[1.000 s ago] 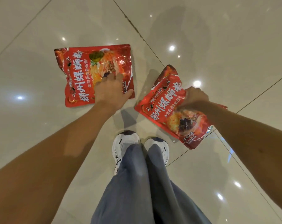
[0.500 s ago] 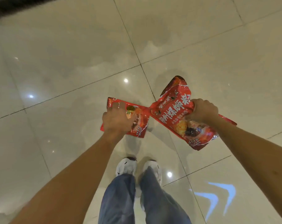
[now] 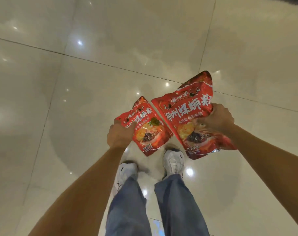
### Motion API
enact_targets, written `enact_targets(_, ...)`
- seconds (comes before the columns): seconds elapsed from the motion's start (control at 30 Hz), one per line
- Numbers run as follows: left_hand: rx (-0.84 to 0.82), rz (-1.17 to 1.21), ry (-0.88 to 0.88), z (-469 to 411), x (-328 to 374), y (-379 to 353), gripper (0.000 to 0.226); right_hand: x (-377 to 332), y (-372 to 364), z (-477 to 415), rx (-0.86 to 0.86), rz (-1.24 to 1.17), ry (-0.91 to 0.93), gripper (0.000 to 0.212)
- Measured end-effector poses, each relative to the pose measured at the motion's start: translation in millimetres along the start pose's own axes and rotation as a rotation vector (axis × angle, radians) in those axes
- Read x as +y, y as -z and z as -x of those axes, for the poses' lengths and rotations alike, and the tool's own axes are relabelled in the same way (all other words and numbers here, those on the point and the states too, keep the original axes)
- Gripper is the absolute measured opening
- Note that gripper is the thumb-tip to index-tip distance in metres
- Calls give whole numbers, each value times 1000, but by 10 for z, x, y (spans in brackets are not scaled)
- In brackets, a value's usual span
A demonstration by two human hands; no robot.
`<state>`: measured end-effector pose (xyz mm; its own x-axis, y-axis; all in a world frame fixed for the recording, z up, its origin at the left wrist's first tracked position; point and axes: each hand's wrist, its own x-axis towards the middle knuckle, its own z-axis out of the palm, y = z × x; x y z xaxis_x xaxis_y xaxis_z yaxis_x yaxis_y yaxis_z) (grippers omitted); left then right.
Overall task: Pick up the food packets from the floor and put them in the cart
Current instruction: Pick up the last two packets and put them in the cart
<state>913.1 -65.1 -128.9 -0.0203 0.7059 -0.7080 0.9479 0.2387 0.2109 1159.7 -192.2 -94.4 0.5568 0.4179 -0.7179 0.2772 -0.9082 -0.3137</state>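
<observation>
Two red food packets with white lettering and a noodle picture are held up above the floor. My left hand (image 3: 118, 136) grips the left edge of the smaller-looking left packet (image 3: 147, 130), which hangs tilted. My right hand (image 3: 217, 119) is closed on the right side of the right packet (image 3: 189, 116), fingers over its front. The two packets almost touch along their inner edges. No cart is in view.
Glossy cream floor tiles (image 3: 93, 99) with dark grout lines and light reflections lie all around. My feet in white shoes (image 3: 173, 161) and blue jeans (image 3: 175, 201) stand directly below the packets. A dark strip shows at the top right corner (image 3: 295, 0).
Both packets have gone from lying on the floor to being held up in my hands. The view has risen and turned, and my feet are now spread apart.
</observation>
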Motion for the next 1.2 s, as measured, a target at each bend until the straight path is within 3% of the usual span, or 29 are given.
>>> enact_targets(0.17,27,284,190,-605,-429,-932,77,165,-444,-768,-19,-47,14,63)
enact_targets(0.33,5,644,446,-1144,-711,-1840,109,457,-842,-1477,-13,-143,-8,49)
enact_targets(0.43,26,774,571,-1315,-736,-2214,110,643,-975,-1730,1,-213,-53,54)
enact_targets(0.57,50,874,560,-1435,-749,-2422,101,774,-1007,-1867,8,-232,-50,48)
enact_targets(0.7,78,925,422,-1449,-694,-2286,55,767,-952,-1816,6,-224,-55,58)
enact_targets(0.8,9,914,303,-1461,-640,-2047,37,667,-846,-1678,6,-224,-54,72)
enact_targets(0.93,-86,863,209,-1306,-572,-1580,32,422,-591,-1406,14,-239,-34,52)
enact_targets(1.1,-89,1031,168,-802,-471,-587,39,-167,-118,-856,-5,-297,-9,58)
enact_targets(1.2,-24,1114,105,-434,-361,296,37,-710,252,-387,-6,-330,52,50)
